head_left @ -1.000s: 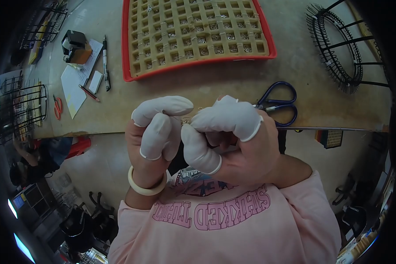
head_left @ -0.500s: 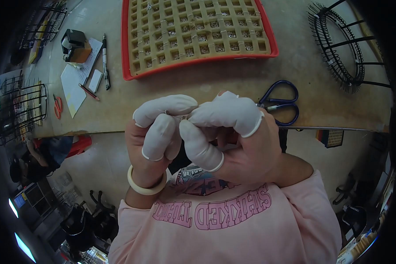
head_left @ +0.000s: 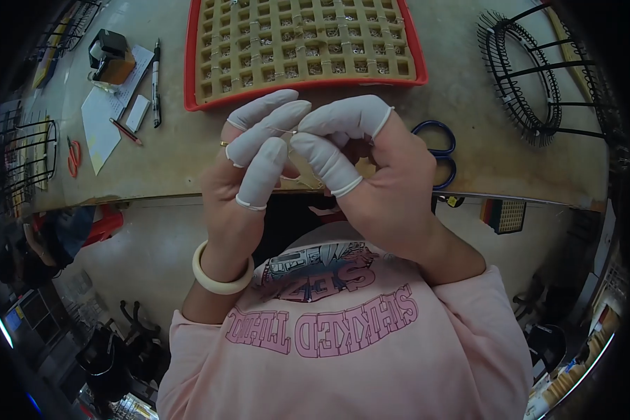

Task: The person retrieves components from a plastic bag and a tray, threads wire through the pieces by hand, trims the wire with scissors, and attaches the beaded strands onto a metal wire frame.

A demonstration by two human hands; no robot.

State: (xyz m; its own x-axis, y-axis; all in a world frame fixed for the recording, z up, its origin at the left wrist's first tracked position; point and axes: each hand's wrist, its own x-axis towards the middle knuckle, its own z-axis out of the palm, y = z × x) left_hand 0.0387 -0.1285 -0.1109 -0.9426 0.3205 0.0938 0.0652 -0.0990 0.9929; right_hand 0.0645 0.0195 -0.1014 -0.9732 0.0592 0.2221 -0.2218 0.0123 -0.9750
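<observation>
The red tray (head_left: 191,70) frames a beige grid insert (head_left: 215,59), many cells holding small metal pieces (head_left: 360,66). On the tray's near side, the right hand (head_left: 393,183) pinches a thin metal piece (head_left: 293,131) between thumb and forefinger; the left hand (head_left: 231,185) has its thumb parted from its fingers, and whether these grip the piece I cannot tell. Tabletop (head_left: 171,154) runs from the tray to the near edge (head_left: 539,197), with blue-handled scissors (head_left: 437,122) near the tray's right corner.
</observation>
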